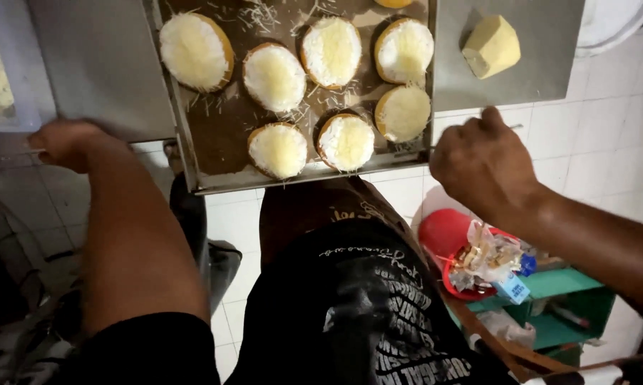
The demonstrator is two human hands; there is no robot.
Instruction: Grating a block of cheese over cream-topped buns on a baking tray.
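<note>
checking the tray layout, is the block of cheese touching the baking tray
Apart. The head view shows the block of cheese lying on the grey counter to the right of the baking tray, with a strip of bare counter between it and the tray's rim.

Red bowl (444,235), perhaps cheese block (491,45)

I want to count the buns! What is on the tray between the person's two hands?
In the head view, between the left hand and the right hand lies the near end of the baking tray, carrying round buns topped with shredded cheese.
</note>
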